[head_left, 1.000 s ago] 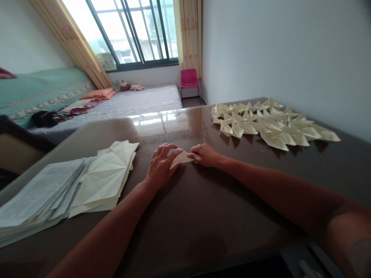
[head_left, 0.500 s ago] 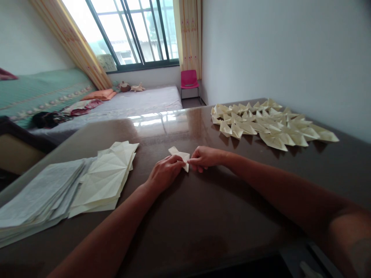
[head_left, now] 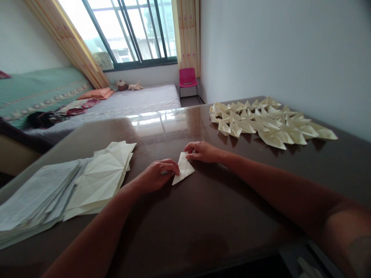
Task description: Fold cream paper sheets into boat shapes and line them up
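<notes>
A small cream folded paper [head_left: 184,170] lies at an angle on the brown table [head_left: 208,216], its wider end toward me. My left hand [head_left: 160,173] is closed at the paper's left edge, with the fingertips pressed on it. At the far end, my right hand [head_left: 203,151] pinches the narrow tip between thumb and fingers. To the left rests a stack of creased cream sheets [head_left: 100,177]. Several folded paper boats [head_left: 269,123] stand in rows at the back right.
A thick pile of printed paper [head_left: 40,193] sits at the left, touching the creased sheets. Past the table are a bed [head_left: 153,95], a pink chair [head_left: 188,78] and a window [head_left: 133,34]. A white wall [head_left: 284,50] runs along the right.
The folded paper has turned so its wide end points toward me. My right hand has moved to its far tip, and my left hand has shifted left and down along its edge.
</notes>
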`<state>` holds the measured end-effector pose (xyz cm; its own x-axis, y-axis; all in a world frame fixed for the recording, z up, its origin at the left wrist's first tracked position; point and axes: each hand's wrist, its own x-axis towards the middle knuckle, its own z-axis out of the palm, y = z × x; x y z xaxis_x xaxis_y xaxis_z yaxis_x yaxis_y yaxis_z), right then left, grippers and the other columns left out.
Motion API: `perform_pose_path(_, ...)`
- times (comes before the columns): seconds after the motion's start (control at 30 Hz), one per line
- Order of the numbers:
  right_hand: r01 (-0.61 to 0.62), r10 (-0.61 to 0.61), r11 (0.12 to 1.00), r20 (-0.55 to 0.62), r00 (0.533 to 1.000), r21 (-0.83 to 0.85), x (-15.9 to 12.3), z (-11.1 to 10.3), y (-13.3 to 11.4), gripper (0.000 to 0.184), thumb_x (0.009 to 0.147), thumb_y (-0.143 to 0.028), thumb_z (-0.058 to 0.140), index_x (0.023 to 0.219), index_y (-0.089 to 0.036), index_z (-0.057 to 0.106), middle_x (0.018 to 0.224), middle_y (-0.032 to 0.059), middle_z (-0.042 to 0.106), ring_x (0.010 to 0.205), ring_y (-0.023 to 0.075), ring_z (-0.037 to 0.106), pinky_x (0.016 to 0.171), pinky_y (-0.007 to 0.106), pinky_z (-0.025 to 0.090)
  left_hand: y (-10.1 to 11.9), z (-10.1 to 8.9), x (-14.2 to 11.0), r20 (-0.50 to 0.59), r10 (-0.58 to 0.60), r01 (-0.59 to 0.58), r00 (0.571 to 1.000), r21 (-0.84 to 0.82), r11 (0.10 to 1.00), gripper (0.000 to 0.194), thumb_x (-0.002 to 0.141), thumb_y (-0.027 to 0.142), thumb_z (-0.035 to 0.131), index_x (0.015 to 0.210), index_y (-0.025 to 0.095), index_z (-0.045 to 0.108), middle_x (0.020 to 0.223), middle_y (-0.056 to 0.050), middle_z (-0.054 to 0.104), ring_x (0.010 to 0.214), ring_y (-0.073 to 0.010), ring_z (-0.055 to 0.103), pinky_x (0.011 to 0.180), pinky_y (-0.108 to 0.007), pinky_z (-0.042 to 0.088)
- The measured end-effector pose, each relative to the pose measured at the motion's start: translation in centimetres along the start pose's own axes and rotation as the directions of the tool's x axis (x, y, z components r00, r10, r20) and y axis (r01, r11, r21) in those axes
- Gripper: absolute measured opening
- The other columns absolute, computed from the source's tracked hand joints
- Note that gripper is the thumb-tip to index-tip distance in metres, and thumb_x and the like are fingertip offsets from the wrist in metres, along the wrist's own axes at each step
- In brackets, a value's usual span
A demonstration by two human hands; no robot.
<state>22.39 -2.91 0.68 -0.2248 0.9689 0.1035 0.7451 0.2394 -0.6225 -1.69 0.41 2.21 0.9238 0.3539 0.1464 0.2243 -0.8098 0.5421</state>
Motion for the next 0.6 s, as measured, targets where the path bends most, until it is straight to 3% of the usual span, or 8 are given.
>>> perform_pose_path(0.17, -0.032, 0.037, 0.998, -0.074, 0.997, 0.061, -0.1, 0.5, -0.6, 0.019, 0.083, -0.022, 0.061, 0.099, -0.013, 0.066, 0.087, 0.0046, 0.07, 0.077, 0.0119, 0.063, 0.069, 0.02, 0.044, 0.7, 1.2, 0.5, -0.12, -0.061, 0.093, 0.991, 0.288, 0.953, 0.022, 0.088, 0.019, 0.042, 0.086, 0.021, 0.063, 0.084, -0.004, 0.063, 0.084, -0.017, 0.058, 0.079, -0.029, 0.047)
perform_pose_path(0.27, 0.002, 0.006, 0.995, -0.082, 0.997, 0.096, -0.2, 0.5, -1.0, 0.016, 0.083, -0.015, 0.057, 0.095, -0.014, 0.067, 0.088, 0.0037, 0.071, 0.078, 0.0113, 0.063, 0.072, 0.021, 0.045, 1.8, 2.7, 1.4, -0.211, -0.139, 0.219, 0.968, 0.424, 0.879, 0.025, 0.092, 0.038, 0.043, 0.086, 0.02, 0.059, 0.08, -0.004, 0.061, 0.079, -0.0185, 0.058, 0.072, -0.03, 0.046)
perform_pose_path(0.37, 0.015, -0.004, 0.99, -0.08, 0.997, 0.141, -0.3, 0.5, -1.2, 0.016, 0.081, -0.013, 0.057, 0.093, -0.013, 0.067, 0.085, 0.0028, 0.071, 0.076, 0.0113, 0.063, 0.071, 0.021, 0.046, 2.7, 3.9, 2.1, -0.271, -0.203, 0.318, 0.941, 0.5, 0.806, 0.033, 0.088, 0.052, 0.046, 0.093, 0.02, 0.055, 0.091, -0.006, 0.061, 0.08, -0.0201, 0.061, 0.071, -0.031, 0.046)
perform_pose_path(0.6, 0.056, -0.035, 0.962, -0.083, 0.996, 0.266, -0.2, 1.0, -0.9, 0.018, 0.081, -0.02, 0.059, 0.096, -0.012, 0.066, 0.085, 0.0031, 0.07, 0.075, 0.0117, 0.063, 0.068, 0.021, 0.046, 3.0, 4.4, 2.6, -0.284, -0.329, 0.433, 0.901, 0.525, 0.733, 0.019, 0.088, 0.037, 0.045, 0.098, 0.021, 0.05, 0.091, -0.005, 0.064, 0.079, -0.0223, 0.065, 0.067, -0.031, 0.045)
